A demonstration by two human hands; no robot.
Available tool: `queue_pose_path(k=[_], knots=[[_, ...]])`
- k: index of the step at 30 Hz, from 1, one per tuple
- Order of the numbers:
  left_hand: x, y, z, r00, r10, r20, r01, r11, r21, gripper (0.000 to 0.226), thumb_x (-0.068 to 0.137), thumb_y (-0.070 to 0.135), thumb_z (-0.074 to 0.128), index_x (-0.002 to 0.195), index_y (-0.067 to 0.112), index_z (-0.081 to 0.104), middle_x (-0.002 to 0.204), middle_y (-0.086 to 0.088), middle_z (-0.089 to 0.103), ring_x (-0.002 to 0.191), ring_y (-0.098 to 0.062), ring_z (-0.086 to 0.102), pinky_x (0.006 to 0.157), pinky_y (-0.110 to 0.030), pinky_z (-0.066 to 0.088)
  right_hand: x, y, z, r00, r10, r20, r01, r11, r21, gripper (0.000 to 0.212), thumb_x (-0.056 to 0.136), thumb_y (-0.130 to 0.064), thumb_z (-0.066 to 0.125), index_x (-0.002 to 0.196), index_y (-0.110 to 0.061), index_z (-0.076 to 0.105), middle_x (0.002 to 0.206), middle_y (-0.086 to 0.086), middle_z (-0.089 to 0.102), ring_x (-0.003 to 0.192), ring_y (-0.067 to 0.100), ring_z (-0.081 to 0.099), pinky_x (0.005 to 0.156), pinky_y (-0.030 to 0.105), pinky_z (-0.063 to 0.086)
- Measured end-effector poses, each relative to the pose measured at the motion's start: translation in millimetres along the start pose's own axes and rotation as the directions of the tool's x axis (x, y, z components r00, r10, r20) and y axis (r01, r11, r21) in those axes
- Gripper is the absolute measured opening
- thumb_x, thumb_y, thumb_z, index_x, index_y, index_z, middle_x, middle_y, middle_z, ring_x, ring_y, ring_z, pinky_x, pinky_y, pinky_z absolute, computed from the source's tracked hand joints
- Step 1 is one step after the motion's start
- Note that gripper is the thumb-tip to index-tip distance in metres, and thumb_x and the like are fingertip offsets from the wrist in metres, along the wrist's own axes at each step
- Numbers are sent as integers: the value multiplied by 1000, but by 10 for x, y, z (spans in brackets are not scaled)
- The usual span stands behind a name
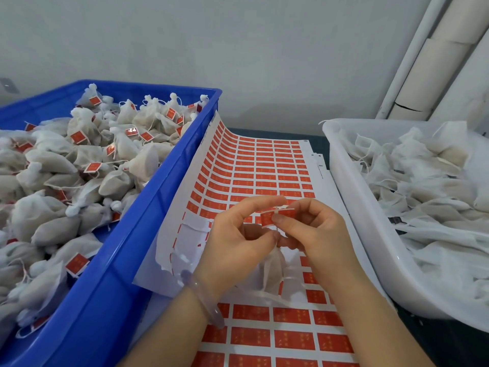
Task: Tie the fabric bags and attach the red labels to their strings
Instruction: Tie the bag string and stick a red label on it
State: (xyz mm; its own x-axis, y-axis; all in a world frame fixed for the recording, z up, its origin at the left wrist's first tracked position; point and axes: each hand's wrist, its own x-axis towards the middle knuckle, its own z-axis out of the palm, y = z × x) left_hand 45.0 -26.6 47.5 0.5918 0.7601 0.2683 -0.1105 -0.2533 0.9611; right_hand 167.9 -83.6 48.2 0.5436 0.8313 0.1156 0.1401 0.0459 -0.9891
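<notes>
Centre frame: right hand (320,234) pinches label (266,218), string (284,207) across label top. Left hand (235,239) pinches string beside it. Bag (272,271) hangs just below both grips, over sheet (264,168).

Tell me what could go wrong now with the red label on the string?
The red label, pinched by the right hand, may fold crooked over the string that the left hand holds, so its halves would not match.
The fabric bag hangs low over the label sheet and might catch on a peeled edge.
</notes>
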Motion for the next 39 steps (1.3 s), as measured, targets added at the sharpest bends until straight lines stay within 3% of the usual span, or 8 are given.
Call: queue_pose_path(k=[3, 8, 17, 23, 26, 30, 34, 39], knots=[[0, 14, 6, 1000, 18, -4, -18, 1000, -25, 47, 80, -6, 65, 113, 27, 62, 106, 10, 67, 83, -21, 71, 68, -35, 60, -8, -23, -8, 1000, -3, -8, 3, 998, 61, 18, 75, -15, 75, 89, -20, 66, 77, -6, 72, 71, 15, 69, 59, 26, 57], [30, 10, -29, 991, -10, -135, -2, 996, -84, 52, 63, 37, 77, 110, 29, 56, 97, 14, 69, 91, -9, 68, 69, -17, 53, -15, -52, -14, 999, -25, -45, 29, 994, 109, 22, 71, -15, 77, 88, -22, 64, 78, -10, 73, 68, 5, 69, 55, 11, 49], [65, -10, -39, 977, -45, -207, 4, 981, -192, 39, 65, 24, 69, 103, 23, 59, 82, 3, 74, 78, -13, 71, 64, -15, 53, -22, -53, 8, 999, -46, -22, 48, 994, 102, 15, 71, -24, 73, 85, -26, 69, 77, -11, 72, 63, 4, 66, 56, 14, 51], [55, -52, -27, 934, 76, -348, -32, 991, 132, 28, 65, 41, 68, 88, 28, 59, 82, 15, 66, 83, 0, 63, 66, -7, 49, -25, -8, 40, 998, -54, -19, 55, 997, 46, 7, 75, -27, 69, 81, -32, 68, 79, -16, 70, 69, 3, 65, 67, 22, 56], [47, -58, -22, 948, 133, -291, -56, 964, 260, 15, 70, 42, 63, 84, 36, 61, 86, 17, 65, 84, -1, 62, 72, -8, 50, -12, 7, 53, 999, -44, -20, 44, 999, 9, 7, 81, -25, 67, 80, -32, 67, 79, -18, 69, 71, 3, 64, 74, 24, 56], [35, -43, 15, 964, 155, -217, -89, 954, 286, 18, 73, 43, 57, 91, 43, 60, 92, 21, 65, 90, -2, 62, 75, -9, 49, -14, 10, 49, 999, -33, 0, 33, 999, -2, 5, 81, -31, 64, 84, -33, 67, 84, -17, 69, 83, 7, 65, 80, 28, 56], [36, -39, 7, 968, 147, -205, -90, 961, 263, 18, 73, 41, 56, 90, 46, 59, 89, 27, 63, 90, 4, 61, 74, -6, 47, -18, -11, 26, 998, -27, 54, 24, 998, 53, 17, 72, -37, 63, 86, -31, 69, 86, -14, 70, 81, 9, 66, 74, 26, 55], [35, -40, 6, 962, 122, -244, -76, 979, 191, 16, 75, 35, 58, 90, 37, 63, 86, 19, 67, 85, 2, 63, 72, -7, 49, -33, -16, 26, 990, -102, 93, 97, 994, 51, 14, 82, -25, 62, 87, -35, 70, 86, -17, 70, 79, 3, 65, 65, 18, 53]])
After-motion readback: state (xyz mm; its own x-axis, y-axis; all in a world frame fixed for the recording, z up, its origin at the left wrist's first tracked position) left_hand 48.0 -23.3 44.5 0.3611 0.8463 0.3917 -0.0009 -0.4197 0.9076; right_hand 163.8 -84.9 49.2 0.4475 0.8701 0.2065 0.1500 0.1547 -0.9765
